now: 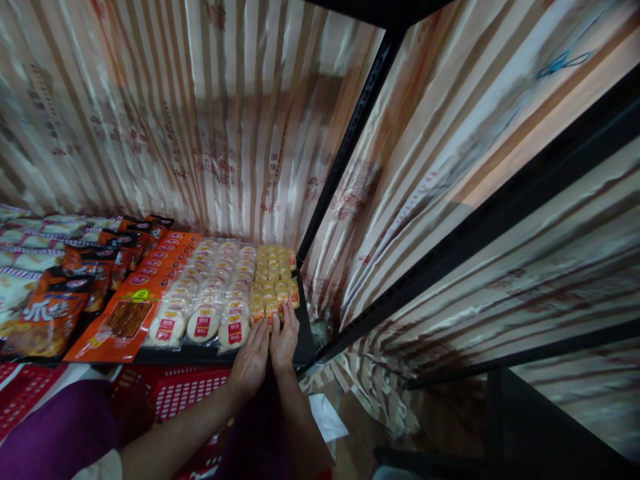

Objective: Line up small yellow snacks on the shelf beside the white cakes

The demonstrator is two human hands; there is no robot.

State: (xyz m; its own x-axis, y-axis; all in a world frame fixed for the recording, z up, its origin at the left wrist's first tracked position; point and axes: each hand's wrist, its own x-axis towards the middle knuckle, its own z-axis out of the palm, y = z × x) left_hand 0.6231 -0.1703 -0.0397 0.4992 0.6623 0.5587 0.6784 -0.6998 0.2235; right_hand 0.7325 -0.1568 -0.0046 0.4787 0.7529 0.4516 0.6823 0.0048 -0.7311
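Note:
Small yellow wrapped snack packs (274, 293) stand in tight rows at the right end of the black shelf (304, 333). My left hand (251, 360) reaches to their front edge, its fingers stretched out and touching the nearest packs. Close beside it, my right hand (285, 337) has its fingers extended against the front packs at the right corner. Neither hand visibly grips a pack, though the fingertips partly hide the front row. Just left of my hands are rows of round white rice crackers (203, 325) in clear wrappers with red labels.
Left of the crackers lie a long orange snack bag (150, 280) and several orange-black bags (50, 313). Red plastic baskets (187, 393) sit below the shelf. A black metal post (345, 153) rises at the shelf's back right corner, before pleated curtains (240, 120).

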